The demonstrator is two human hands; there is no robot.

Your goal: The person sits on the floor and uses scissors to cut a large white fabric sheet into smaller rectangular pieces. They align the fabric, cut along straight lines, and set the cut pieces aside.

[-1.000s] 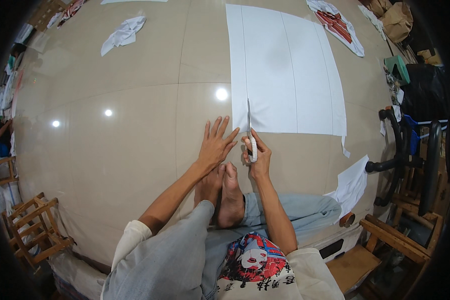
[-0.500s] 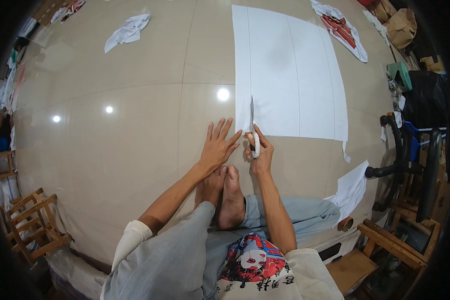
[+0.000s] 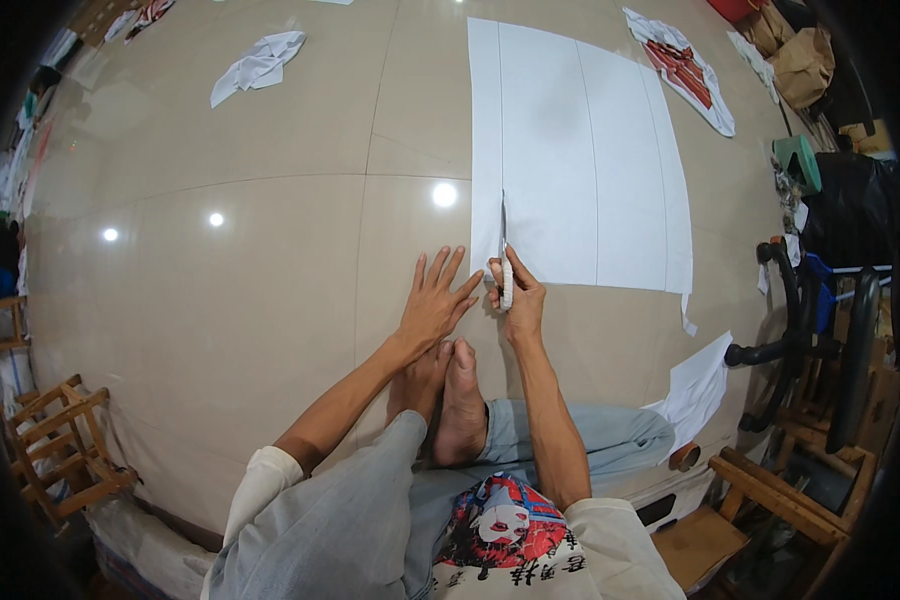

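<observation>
I sit on the pale tiled floor (image 3: 270, 300) with my bare feet (image 3: 450, 400) tucked in front of me, and my right hand (image 3: 520, 300) has a closed grip around the white handle of the scissors (image 3: 505, 265), whose blades run up toward twelve o'clock into the near edge of the large white sheet (image 3: 590, 160). My left hand (image 3: 432, 305) lies flat and open on the floor, fingers spread, its tips just beside the sheet's near left corner at about nine o'clock from the scissors; it holds nothing. The sheet lies with its long axis from six to twelve, and the ruled lines on it run the same way, so the blades point along one of them. As I judge it, the risk is drift: the narrow left strip is barely pinned, so it could slide or buckle and pull the cut off its line. The long reach could also tilt the blades and tear the edge. White scraps (image 3: 695, 385) lie at four o'clock.
</observation>
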